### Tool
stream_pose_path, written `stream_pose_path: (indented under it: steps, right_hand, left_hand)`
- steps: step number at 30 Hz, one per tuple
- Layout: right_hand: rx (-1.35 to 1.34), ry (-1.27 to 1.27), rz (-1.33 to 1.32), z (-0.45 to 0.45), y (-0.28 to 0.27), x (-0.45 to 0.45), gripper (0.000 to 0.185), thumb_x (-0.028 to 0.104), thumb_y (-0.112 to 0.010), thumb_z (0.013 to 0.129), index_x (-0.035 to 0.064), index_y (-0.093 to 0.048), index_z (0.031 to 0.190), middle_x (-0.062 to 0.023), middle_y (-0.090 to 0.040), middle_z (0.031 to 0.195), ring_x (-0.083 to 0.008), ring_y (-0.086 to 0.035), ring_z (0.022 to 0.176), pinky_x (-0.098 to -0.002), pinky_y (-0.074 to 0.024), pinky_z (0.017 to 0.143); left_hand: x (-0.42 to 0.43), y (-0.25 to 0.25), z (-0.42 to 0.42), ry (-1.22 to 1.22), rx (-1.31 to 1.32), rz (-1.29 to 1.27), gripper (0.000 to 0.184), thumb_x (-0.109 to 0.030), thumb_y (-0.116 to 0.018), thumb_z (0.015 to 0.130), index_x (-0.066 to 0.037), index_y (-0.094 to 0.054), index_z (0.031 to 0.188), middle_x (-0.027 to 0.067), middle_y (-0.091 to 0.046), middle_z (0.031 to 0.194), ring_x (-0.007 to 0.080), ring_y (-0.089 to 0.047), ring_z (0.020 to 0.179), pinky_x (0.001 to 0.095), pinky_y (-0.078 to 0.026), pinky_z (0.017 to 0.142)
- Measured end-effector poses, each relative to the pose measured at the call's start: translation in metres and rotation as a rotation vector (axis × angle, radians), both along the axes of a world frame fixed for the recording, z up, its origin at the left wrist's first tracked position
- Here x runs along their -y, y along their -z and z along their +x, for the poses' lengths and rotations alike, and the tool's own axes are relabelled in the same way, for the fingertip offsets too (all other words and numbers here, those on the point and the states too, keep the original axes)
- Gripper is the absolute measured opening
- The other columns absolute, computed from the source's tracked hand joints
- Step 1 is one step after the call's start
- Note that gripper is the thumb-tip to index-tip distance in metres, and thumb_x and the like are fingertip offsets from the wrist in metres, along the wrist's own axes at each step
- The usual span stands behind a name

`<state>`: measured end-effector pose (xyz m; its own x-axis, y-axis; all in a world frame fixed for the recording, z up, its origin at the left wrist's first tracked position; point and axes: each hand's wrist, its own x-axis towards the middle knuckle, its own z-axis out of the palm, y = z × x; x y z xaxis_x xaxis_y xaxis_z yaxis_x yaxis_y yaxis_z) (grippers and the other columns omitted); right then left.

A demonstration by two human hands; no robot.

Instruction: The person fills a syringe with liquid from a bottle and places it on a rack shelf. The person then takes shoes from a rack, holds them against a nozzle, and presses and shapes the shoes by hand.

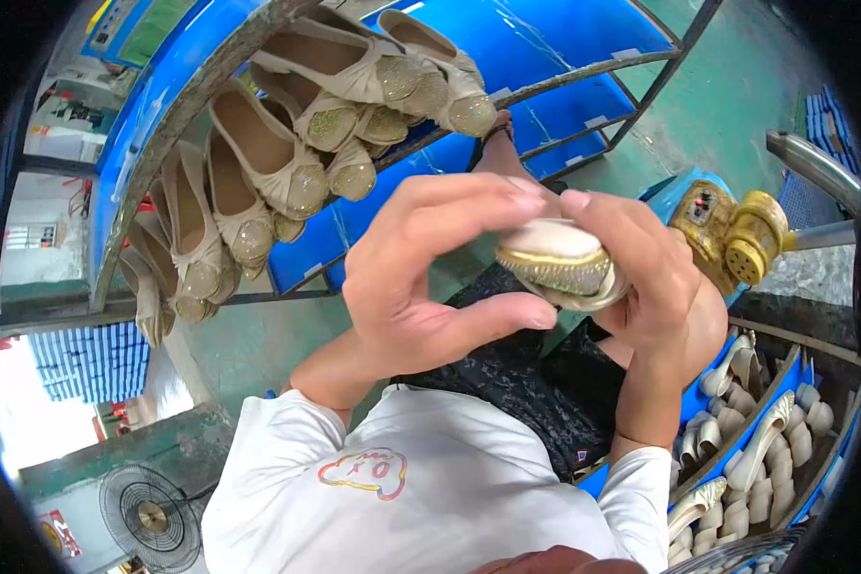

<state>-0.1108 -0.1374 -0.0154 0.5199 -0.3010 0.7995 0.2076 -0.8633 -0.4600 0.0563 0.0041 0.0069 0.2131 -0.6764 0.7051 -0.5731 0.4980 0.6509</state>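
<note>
Seated person, seen from above, white shirt (469,497) with a small cartoon print on the front, dark patterned shorts (497,407). Both hands raised over the lap, close together at mid-view.

Right hand (655,277): closed round a small pale shoe (569,275), fingers over its upper side, palm behind. Left hand (402,277): thumb and fingers well spread in a wide curve, fingertips at the shoe's upper edge, thumb tip just beside the lower one; cannot tell whether either touches. Shoe sits between the two hands, toe end toward the viewer. Glittery greenish toe, gold-toned trim along one edge, smooth whitish face above the trim.

Upper left: metal-framed rack (187,91) with blue panels. On it, beige flats (301,187) crowded together, some stacked on others, sparkling toes pointing outward, pleated fabric above the toes, tan insides visible.

Lower right: trays (694,402) with blue walls, holding blunt pale pieces (794,450) in rows, slim light-coloured shoes (761,440) lying among them.

Right of the hands: grimy yellow fitting (756,230), a metal tube (818,172) near it. Lower left: round caged fan (153,517). Greenish floor (679,105) beyond the rack
</note>
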Motion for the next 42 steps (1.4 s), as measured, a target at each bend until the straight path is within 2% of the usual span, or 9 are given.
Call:
stream_pose_path:
  steps: [2,7,10,13,23,28,34,38,42]
  right_hand:
    - [-0.053,-0.014,-0.011,-0.002,-0.001,-0.006,0.052,0.003,-0.076,0.066,0.0027,-0.076,0.118,-0.0132,-0.075,0.097,-0.0284,-0.075,0.079,-0.0365,-0.0606,0.065]
    - [-0.121,-0.067,-0.046,-0.005,-0.001,-0.008,0.044,0.017,-0.087,0.074,-0.0022,-0.073,0.112,-0.0164,-0.077,0.098,-0.0297,-0.077,0.083,-0.0335,-0.0586,0.068]
    - [-0.124,-0.083,-0.03,-0.004,-0.001,-0.011,0.045,0.017,-0.087,0.073,-0.0023,-0.073,0.111,-0.0169,-0.077,0.098,-0.0301,-0.077,0.082,-0.0339,-0.0584,0.067]
    - [-0.137,-0.097,-0.032,-0.005,-0.001,-0.011,0.046,0.018,-0.088,0.073,-0.0022,-0.073,0.111,-0.0172,-0.077,0.098,-0.0304,-0.076,0.082,-0.0344,-0.0585,0.067]
    - [-0.164,-0.088,-0.026,-0.006,0.002,-0.012,0.047,0.017,-0.089,0.072,-0.0006,-0.074,0.112,-0.0152,-0.078,0.1,-0.0297,-0.076,0.082,-0.0365,-0.0588,0.071]
    - [-0.165,-0.079,0.0,-0.005,0.003,-0.015,0.045,0.015,-0.088,0.071,0.0,-0.074,0.112,-0.0147,-0.078,0.099,-0.0297,-0.076,0.082,-0.0365,-0.059,0.071]
    - [-0.147,-0.029,-0.045,-0.005,0.001,-0.012,0.045,0.017,-0.089,0.071,-0.0008,-0.074,0.109,-0.0153,-0.077,0.098,-0.0296,-0.076,0.082,-0.0349,-0.0593,0.068]
    - [-0.127,0.012,-0.073,-0.006,-0.004,-0.012,0.045,0.018,-0.09,0.07,-0.0017,-0.074,0.107,-0.0159,-0.077,0.096,-0.0294,-0.077,0.079,-0.0331,-0.0588,0.064]
    - [-0.15,0.026,-0.078,-0.009,-0.012,-0.015,0.044,0.019,-0.09,0.071,-0.0013,-0.074,0.106,-0.0157,-0.077,0.095,-0.0295,-0.077,0.078,-0.033,-0.0584,0.063]
  left_hand:
    - [-0.001,0.0,-0.001,0.035,0.005,-0.012,0.051,-0.02,-0.094,0.077,-0.001,-0.072,0.119,0.0155,-0.074,0.115,0.027,-0.073,0.104,0.0348,-0.059,0.087]
    - [-0.008,0.001,0.0,0.09,0.021,-0.013,0.046,-0.015,-0.094,0.076,-0.001,-0.074,0.115,0.0148,-0.074,0.109,0.0253,-0.074,0.098,0.0338,-0.06,0.083]
    - [-0.013,0.0,0.001,0.081,0.059,0.027,0.044,-0.02,-0.094,0.078,0.0,-0.072,0.111,0.0156,-0.071,0.108,0.0262,-0.072,0.098,0.0369,-0.061,0.084]
    - [-0.013,0.0,0.0,0.105,0.023,0.006,0.039,-0.016,-0.092,0.08,0.0,-0.073,0.11,0.0148,-0.071,0.106,0.0252,-0.071,0.095,0.0363,-0.061,0.082]
    - [-0.009,-0.005,-0.002,0.013,0.195,-0.064,0.024,-0.006,-0.087,0.083,-0.002,-0.075,0.104,0.0121,-0.07,0.102,0.0251,-0.071,0.086,0.032,-0.06,0.072]
    - [-0.009,-0.002,-0.001,0.007,0.222,-0.084,0.024,-0.004,-0.087,0.082,-0.002,-0.075,0.103,0.0123,-0.07,0.103,0.0256,-0.072,0.087,0.0321,-0.06,0.072]
    - [-0.009,-0.001,0.003,0.011,0.176,-0.012,0.034,-0.02,-0.09,0.084,0.0,-0.074,0.106,0.0134,-0.072,0.101,0.0267,-0.073,0.092,0.0347,-0.062,0.078]
    - [-0.008,-0.006,0.0,0.062,0.079,0.012,0.043,-0.013,-0.091,0.078,0.001,-0.074,0.115,0.0151,-0.074,0.109,0.0264,-0.076,0.099,0.0322,-0.061,0.081]
    - [-0.007,-0.006,-0.002,0.095,0.043,-0.013,0.044,-0.014,-0.092,0.078,0.0,-0.075,0.116,0.0159,-0.074,0.111,0.0272,-0.077,0.098,0.0318,-0.062,0.081]
